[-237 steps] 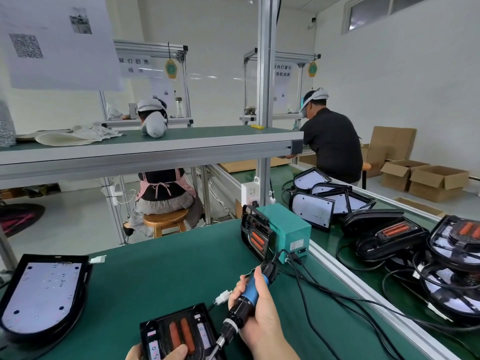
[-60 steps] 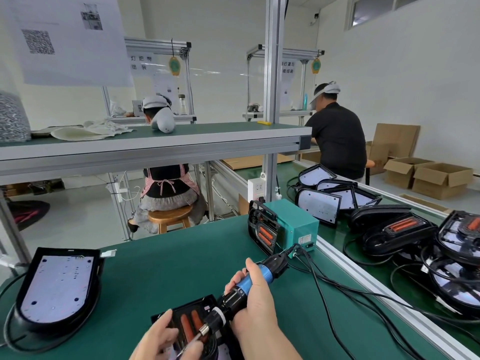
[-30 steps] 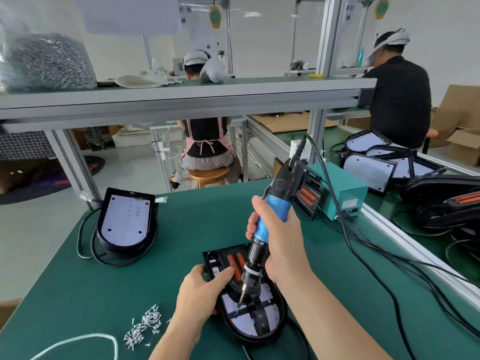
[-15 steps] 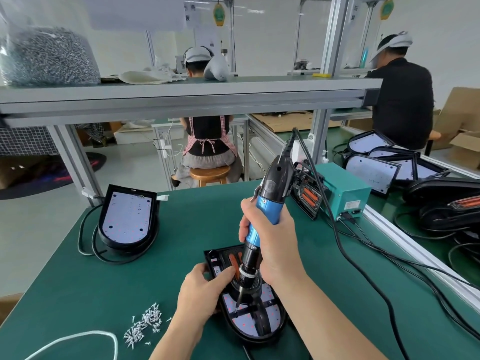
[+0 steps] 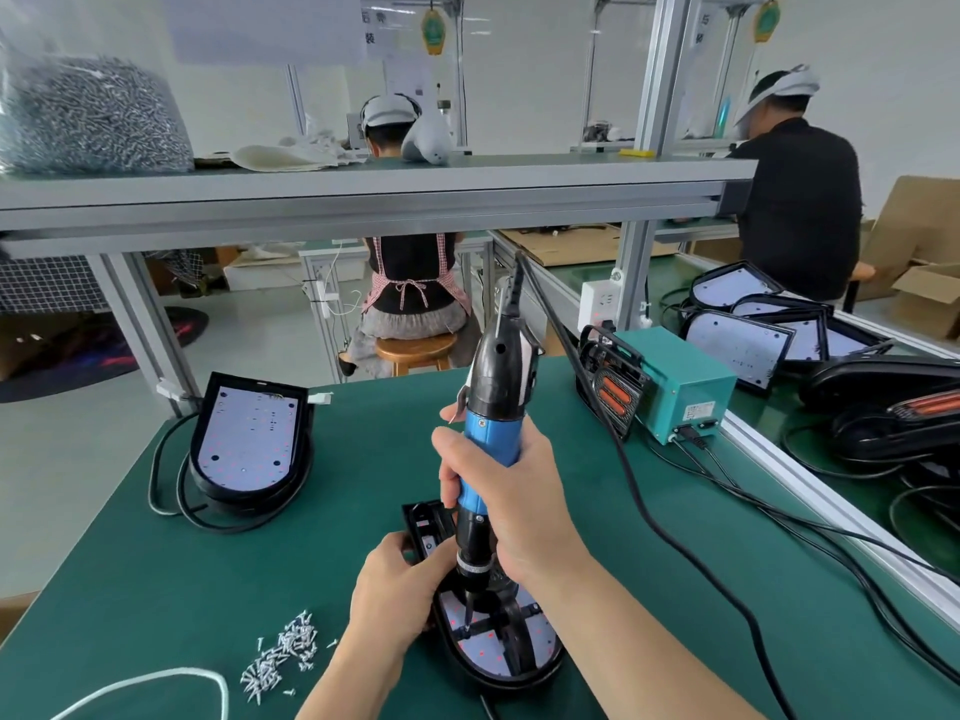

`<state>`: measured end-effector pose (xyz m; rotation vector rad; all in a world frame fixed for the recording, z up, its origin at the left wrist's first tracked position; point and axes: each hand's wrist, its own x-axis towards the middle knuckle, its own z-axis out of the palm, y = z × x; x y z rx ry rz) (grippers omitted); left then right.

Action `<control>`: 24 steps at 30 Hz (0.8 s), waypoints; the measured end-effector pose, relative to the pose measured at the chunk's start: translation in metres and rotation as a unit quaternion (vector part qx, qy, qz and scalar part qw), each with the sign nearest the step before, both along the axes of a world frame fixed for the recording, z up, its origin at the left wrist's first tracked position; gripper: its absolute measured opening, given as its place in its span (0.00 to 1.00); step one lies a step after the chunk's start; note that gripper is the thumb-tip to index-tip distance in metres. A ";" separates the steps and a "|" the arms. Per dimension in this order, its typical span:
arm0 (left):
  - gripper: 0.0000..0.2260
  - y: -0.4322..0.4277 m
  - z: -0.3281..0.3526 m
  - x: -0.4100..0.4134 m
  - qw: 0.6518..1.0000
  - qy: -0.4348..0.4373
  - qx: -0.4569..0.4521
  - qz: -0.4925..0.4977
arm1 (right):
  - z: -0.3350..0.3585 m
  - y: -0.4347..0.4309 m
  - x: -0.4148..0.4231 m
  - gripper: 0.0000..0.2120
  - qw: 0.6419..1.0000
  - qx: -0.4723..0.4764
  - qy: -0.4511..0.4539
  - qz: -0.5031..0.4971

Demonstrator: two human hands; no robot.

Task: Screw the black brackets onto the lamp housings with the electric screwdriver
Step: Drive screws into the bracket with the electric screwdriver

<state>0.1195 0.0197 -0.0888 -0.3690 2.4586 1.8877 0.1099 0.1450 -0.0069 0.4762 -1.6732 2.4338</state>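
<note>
The right hand point(image 5: 511, 491) grips the upright electric screwdriver point(image 5: 491, 444), bit down on the black bracket point(image 5: 511, 623). The left hand point(image 5: 397, 589) holds the lamp housing point(image 5: 540, 662) at its left edge on the tabletop point(image 5: 156, 563).

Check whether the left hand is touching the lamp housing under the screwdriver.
Touching. The head view shows the left hand gripping the lamp housing at its left edge, fingers curled over the black rim.

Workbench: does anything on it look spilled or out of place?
Only the screws: they lie loose in a scattered heap on the workbench left of the lamp housing, a few strayed apart, no tray visible. Otherwise orderly: the right hand holds the electric screwdriver upright over the housing, the left hand grips it.
</note>
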 end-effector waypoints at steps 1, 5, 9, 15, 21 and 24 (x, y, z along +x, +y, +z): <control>0.29 0.000 0.000 0.000 1.000 0.001 0.001 0.002 | 0.000 0.000 0.000 0.09 1.000 0.004 0.001 -0.001; 0.30 0.002 -0.002 -0.001 1.000 0.004 -0.010 0.017 | -0.001 0.000 0.000 0.07 1.000 0.009 0.005 -0.010; 0.30 0.003 -0.004 -0.002 0.999 0.015 -0.018 0.032 | 0.000 0.000 -0.002 0.08 1.000 0.013 0.016 0.006; 0.22 0.004 -0.004 -0.005 0.998 0.019 -0.040 0.036 | -0.001 0.000 -0.002 0.08 0.999 0.017 0.018 0.034; 0.21 0.005 -0.002 -0.004 0.999 0.016 -0.032 0.031 | 0.002 0.002 -0.003 0.05 0.995 0.013 0.018 0.092; 0.22 0.006 0.000 -0.001 1.000 0.006 -0.016 0.026 | 0.004 0.004 -0.005 0.07 0.993 0.004 0.009 0.116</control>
